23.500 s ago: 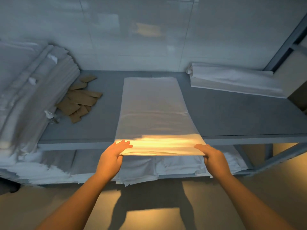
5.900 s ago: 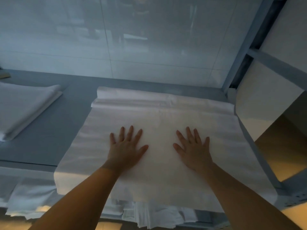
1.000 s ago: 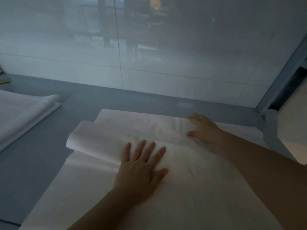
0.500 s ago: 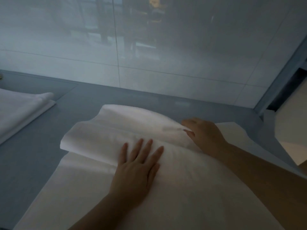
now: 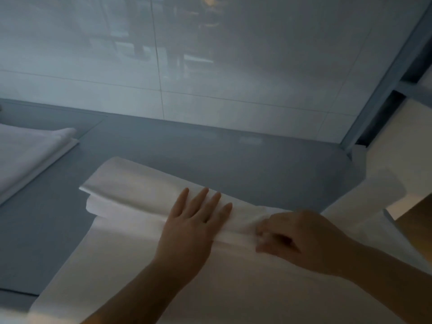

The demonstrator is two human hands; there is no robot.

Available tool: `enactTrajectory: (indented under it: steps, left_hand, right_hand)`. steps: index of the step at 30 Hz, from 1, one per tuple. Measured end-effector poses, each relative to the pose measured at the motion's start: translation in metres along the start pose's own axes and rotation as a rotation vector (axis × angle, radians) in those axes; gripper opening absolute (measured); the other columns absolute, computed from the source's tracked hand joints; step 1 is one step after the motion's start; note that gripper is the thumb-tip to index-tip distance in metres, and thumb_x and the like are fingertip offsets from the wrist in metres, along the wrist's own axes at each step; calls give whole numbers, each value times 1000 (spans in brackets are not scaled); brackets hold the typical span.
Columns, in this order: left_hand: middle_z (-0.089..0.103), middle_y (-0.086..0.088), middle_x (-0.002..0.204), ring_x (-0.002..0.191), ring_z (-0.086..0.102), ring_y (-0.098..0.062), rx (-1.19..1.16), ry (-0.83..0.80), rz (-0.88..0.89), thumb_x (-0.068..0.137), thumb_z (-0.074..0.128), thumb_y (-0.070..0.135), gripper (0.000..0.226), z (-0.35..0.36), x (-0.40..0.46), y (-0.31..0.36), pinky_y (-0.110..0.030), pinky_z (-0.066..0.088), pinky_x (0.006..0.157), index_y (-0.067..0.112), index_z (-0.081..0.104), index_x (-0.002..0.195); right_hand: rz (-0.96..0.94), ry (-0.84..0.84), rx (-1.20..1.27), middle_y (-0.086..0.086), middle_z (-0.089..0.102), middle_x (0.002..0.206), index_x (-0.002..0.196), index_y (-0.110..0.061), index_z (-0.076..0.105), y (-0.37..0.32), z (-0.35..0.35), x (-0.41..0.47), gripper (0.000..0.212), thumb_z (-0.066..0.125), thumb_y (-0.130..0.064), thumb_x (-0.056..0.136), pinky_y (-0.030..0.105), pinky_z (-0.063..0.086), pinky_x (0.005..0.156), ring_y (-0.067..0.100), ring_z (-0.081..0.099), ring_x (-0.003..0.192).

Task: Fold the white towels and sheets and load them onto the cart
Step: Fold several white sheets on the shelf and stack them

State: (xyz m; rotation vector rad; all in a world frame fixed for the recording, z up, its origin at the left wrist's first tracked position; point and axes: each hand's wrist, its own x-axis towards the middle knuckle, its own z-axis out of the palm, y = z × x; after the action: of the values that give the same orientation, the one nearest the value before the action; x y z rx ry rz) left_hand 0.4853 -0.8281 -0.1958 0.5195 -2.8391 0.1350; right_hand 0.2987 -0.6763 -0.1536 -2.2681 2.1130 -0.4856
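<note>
A white sheet (image 5: 112, 260) lies spread on the grey shelf top (image 5: 210, 160), its far part turned back toward me into a thick folded band across the middle. My left hand (image 5: 191, 225) lies flat, fingers spread, on that band. My right hand (image 5: 301, 237) is just to the right of it, fingers curled and pinching the folded edge of the sheet. The sheet's right end rises up against the shelf's right side.
A second folded white sheet (image 5: 25, 157) rests on the shelf at the left. A glossy tiled wall (image 5: 210, 66) closes the back. A grey metal upright (image 5: 383, 73) and pale panels (image 5: 397, 146) stand at the right.
The far edge of the sheet has come toward me into a tighter fold. My right hand moved nearer and closed on the fold; my left hand stayed flat on it.
</note>
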Motion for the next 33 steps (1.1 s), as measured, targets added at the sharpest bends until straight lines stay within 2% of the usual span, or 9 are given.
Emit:
enactTrajectory:
  steps: [2, 4, 8, 11, 13, 17, 23, 29, 33]
  left_hand:
    - [62, -10, 127, 119, 57, -35, -13, 19, 9, 71, 36, 16, 60, 10, -17, 9, -63, 44, 93, 18, 66, 123]
    - [63, -11, 127, 118, 57, -35, -24, 24, 11, 73, 38, 17, 56, 17, -27, 14, -64, 45, 91, 17, 66, 122]
    - [62, -11, 128, 120, 56, -35, -60, 93, -8, 71, 41, 16, 57, 27, -33, 15, -62, 44, 94, 16, 66, 122]
    - [61, -10, 130, 122, 55, -34, -82, 126, -21, 71, 41, 14, 58, 30, -33, 16, -62, 43, 95, 16, 65, 124]
    - [60, -9, 131, 123, 54, -33, -89, 123, -25, 71, 41, 14, 58, 31, -33, 16, -61, 42, 96, 17, 64, 125]
    - [57, -8, 135, 127, 51, -32, -84, 117, -33, 69, 40, 15, 63, 35, -33, 15, -56, 38, 104, 17, 61, 128]
    - [30, -11, 154, 143, 24, -33, -98, 191, -119, 93, 37, 40, 60, 40, -36, 15, -59, 18, 113, 17, 34, 148]
    - [11, -5, 161, 147, 9, -31, -110, 122, -90, 93, 40, 42, 65, 43, -34, 14, -58, 13, 114, 27, 19, 152]
    - [6, 0, 161, 148, 1, -27, -144, -15, -140, 96, 28, 50, 59, 48, -32, 13, -54, 9, 114, 35, 17, 152]
  right_hand:
    - [172, 66, 118, -7, 58, 70, 82, -25, 61, 6, -1, 9, 37, 43, -55, 92, 23, 42, 59, 5, 54, 64]
    - [313, 1, 13, -6, 60, 92, 97, -26, 63, 19, 0, 22, 25, 55, -48, 89, 31, 46, 78, 14, 59, 89]
    - [428, -487, 104, -6, 44, 143, 140, -27, 43, 28, 8, 40, 79, 62, -65, 74, 18, 30, 101, 7, 42, 124]
    - [405, -656, 63, -7, 26, 154, 149, -40, 3, 17, 19, 32, 131, 63, -89, 44, 31, 26, 113, 15, 29, 138]
    - [351, -669, -70, -3, 27, 148, 143, -46, -20, 6, 30, 21, 142, 66, -85, 37, 36, 31, 108, 23, 32, 133]
    - [221, -386, -310, 5, 42, 131, 148, -38, -8, -8, 49, 13, 117, 68, -57, 61, 34, 37, 92, 26, 45, 116]
    - [297, -245, -13, -4, 61, 120, 129, -34, 47, 17, 27, 31, 68, 68, -47, 65, 24, 31, 70, 22, 58, 107]
    - [309, -172, 133, -7, 63, 89, 82, -38, 56, 44, -4, 63, 26, 63, -46, 59, 28, 41, 69, 21, 65, 91]
    - [325, -160, 62, -5, 64, 86, 81, -34, 56, 57, -21, 87, 26, 72, -44, 63, 28, 39, 65, 18, 63, 86]
